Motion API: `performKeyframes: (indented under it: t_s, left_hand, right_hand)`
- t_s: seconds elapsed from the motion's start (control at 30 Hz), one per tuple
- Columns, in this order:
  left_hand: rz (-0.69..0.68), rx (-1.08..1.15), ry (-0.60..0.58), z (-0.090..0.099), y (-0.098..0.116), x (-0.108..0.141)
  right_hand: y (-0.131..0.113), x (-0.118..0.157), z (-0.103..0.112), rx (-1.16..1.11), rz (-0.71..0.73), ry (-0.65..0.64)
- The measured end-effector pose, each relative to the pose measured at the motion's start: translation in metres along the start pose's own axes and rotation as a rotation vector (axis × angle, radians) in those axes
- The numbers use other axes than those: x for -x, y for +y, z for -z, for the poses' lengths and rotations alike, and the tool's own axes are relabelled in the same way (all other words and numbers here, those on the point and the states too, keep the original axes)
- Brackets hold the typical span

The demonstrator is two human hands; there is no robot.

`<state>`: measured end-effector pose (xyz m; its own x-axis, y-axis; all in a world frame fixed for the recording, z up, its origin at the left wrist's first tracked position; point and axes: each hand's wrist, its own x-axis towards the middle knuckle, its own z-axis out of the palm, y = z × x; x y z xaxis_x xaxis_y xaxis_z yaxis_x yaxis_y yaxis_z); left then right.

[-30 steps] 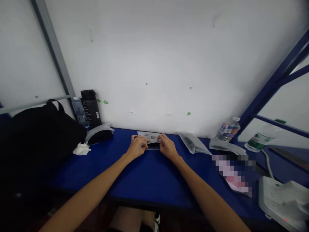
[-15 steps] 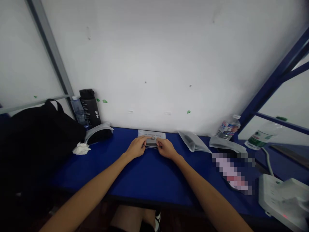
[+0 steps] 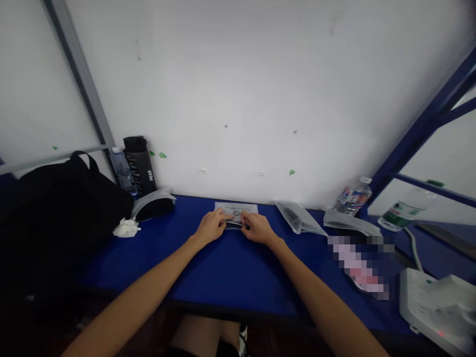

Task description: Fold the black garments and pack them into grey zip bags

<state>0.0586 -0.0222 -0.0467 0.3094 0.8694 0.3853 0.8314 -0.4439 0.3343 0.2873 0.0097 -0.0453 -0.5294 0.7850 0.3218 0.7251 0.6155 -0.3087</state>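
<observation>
At the back of the blue table lies a small flat plastic pouch [image 3: 238, 207], pale, with printed lettering and a round mark; its near part is darker. My left hand [image 3: 210, 226] grips its left side, thumb underneath and index finger stretched across the front. On the other side my right hand [image 3: 258, 228] is closed, its curled fingers and thumb pinching the pouch's right near edge. The fingers hide part of the pouch, so whatever is inside cannot be made out.
A translucent bag [image 3: 299, 218] lies to the right, with another bag [image 3: 349, 220] beyond it. Bottles [image 3: 351, 196] and a white power strip [image 3: 427, 297] stand farther right. On the left are a black backpack [image 3: 67, 208], crumpled tissue [image 3: 127, 228], a bag [image 3: 154, 203] and a black bottle [image 3: 140, 168].
The pouch's printed face has tilted slightly under my fingers, and its near edge has shifted. Both hands stay on it in almost the same place.
</observation>
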Motion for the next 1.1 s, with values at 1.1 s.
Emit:
performKeyframes:
  t_s: [1.1]
  left_hand:
    - [0.001,0.175,0.068,-0.01,-0.009,-0.001]
  right_hand:
    - [0.097,0.021,0.035,0.369,-0.608,0.338]
